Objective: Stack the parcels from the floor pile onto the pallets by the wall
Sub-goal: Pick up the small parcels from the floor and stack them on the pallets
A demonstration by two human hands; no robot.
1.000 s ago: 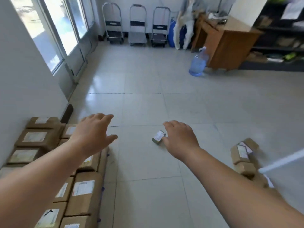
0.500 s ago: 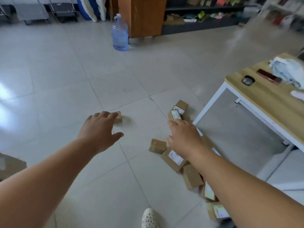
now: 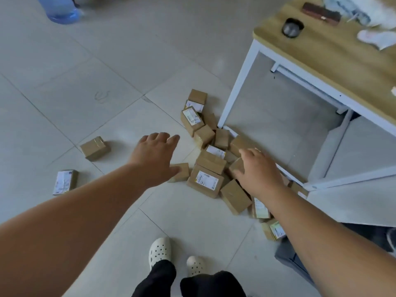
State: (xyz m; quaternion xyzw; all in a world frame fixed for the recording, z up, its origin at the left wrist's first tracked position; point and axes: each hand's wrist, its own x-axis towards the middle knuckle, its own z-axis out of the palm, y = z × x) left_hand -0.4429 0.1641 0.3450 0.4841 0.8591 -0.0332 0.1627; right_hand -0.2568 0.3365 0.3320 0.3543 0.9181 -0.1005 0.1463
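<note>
The parcels I want lie in a loose floor pile (image 3: 211, 166) at the corner leg of the counter (image 3: 310, 58). They are small brown boxes tipped at all angles, several leaning on each other. Two strays (image 3: 95, 147) (image 3: 64, 182) sit well apart to the left. My left hand (image 3: 154, 159) hangs just beside the pile and my right hand (image 3: 259, 170) over its middle. The fingers (image 3: 160, 136) of both are spread and have hold of nothing.

My worry is that pulling a box from the middle would tumble the ones propped on it. Scooping several at once could also let a small one slip out. The counter leg crowds my right side, so I might knock it.

The floor (image 3: 85, 78) is glossy pale tile, probably slick under cardboard. A blue water bottle (image 3: 61, 9) stands far off. The pallets aren't in view.
</note>
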